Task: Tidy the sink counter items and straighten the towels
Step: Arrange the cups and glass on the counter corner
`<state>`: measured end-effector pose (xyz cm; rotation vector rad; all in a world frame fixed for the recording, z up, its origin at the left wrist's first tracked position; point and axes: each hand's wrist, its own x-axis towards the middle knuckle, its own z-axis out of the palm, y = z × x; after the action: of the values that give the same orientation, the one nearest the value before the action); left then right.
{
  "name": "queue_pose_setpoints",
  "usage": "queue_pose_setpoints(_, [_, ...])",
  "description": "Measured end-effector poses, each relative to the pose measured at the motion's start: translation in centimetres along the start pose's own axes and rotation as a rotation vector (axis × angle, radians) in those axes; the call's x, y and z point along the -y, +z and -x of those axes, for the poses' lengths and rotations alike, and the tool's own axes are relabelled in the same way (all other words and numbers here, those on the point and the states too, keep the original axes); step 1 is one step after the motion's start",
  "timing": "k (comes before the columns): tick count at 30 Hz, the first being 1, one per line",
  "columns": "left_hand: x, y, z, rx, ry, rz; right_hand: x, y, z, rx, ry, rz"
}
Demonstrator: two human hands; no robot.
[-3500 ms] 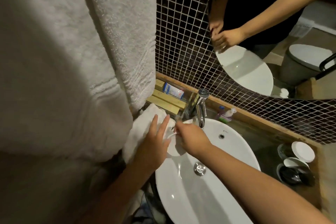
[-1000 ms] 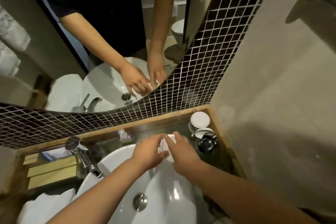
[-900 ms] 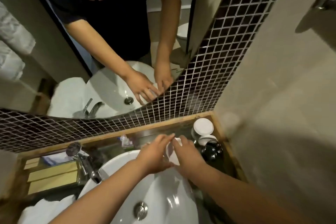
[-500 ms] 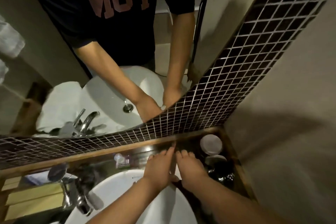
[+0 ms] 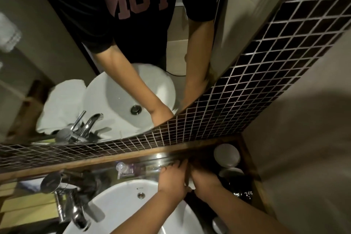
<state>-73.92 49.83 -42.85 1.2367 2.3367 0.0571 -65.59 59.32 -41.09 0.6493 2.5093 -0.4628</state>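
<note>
My left hand and my right hand lie side by side on the dark counter, just behind the right rim of the white sink basin. Their fingers point toward the wooden ledge. Between the two hands sits a small white item; only a sliver of it shows, pinched from both sides. A white towel appears only as a reflection in the mirror, folded beside the reflected basin.
A chrome faucet rises at the basin's left. A small clear bottle lies behind the basin. Two white round lids and a glossy black item fill the right corner. Wooden slats sit far left.
Both hands carried the small white item from the left side by the faucet across the basin, then forward onto the counter behind its right rim. The view has leaned closer.
</note>
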Motion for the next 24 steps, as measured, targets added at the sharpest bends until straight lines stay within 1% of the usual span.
queue_pose_setpoints(5, [-0.2,0.3,-0.2,0.041,-0.045,-0.008,-0.5,0.8,-0.2,-0.019,-0.033,0.003])
queue_pose_setpoints(10, [0.4,0.6,-0.5,0.032,-0.08,-0.019,-0.5,1.0,-0.5,-0.018,-0.064,-0.05])
queue_pose_setpoints(14, [0.7,0.6,-0.2,0.027,-0.112,-0.015,0.0,1.1,-0.6,0.021,-0.043,-0.052])
queue_pose_setpoints(16, [0.6,0.5,0.5,0.019,-0.12,-0.038,0.2,1.4,0.0,0.013,-0.024,0.002])
queue_pose_setpoints(18, [0.3,0.4,1.6,-0.007,-0.106,-0.048,0.2,1.9,1.2,-0.036,-0.018,0.069])
queue_pose_setpoints(21, [-0.6,0.2,3.8,-0.07,-0.038,0.023,0.0,2.5,3.6,-0.14,0.009,0.064])
queue_pose_setpoints(24, [-1.8,0.3,5.9,-0.042,0.004,0.045,-0.1,3.4,6.9,-0.161,0.043,0.053])
